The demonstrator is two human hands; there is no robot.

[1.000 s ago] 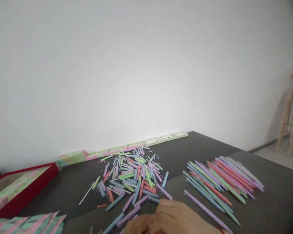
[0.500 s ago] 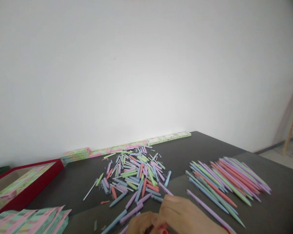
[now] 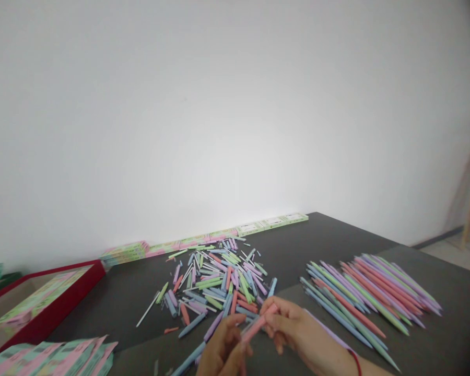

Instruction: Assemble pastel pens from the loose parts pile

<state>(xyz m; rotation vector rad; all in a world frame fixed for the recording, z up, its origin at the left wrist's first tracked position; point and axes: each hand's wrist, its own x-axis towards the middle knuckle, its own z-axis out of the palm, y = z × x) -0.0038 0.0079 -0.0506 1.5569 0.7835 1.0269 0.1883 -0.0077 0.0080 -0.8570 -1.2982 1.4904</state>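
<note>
Head view: both hands are on one coral pen barrel [image 3: 255, 329], held up just above the table [image 3: 127, 297] between them. Left hand [image 3: 224, 347] has its thumb and fingers pinched on the near end; right hand [image 3: 288, 321] is clamped on the far end, thumb and fingertips closed around it. Long axis runs slantwise, from the left fingers outward and up to the right fingertips, so one end points back at the left palm and the other points away, past the right thumb. Can't tell which end is the writing tip; fingers cover part of it. Thin pale piece by the left fingers is too blurred to identify. Loose pen parts [image 3: 209, 284] lie jumbled just beyond both hands, axes every which way. One blue barrel [image 3: 190, 359] lies just left of the left hand, slanting away toward the heap. Purple pen [image 3: 329, 332] lies beside the right forearm, partly hidden, about parallel to it. Further right of the right hand, pen stack [image 3: 387, 290] lies flat, pens roughly parallel, tapered ends toward the near right. Red box [image 3: 72, 303] and packets [image 3: 72, 359] sit well left of the left hand.
</note>
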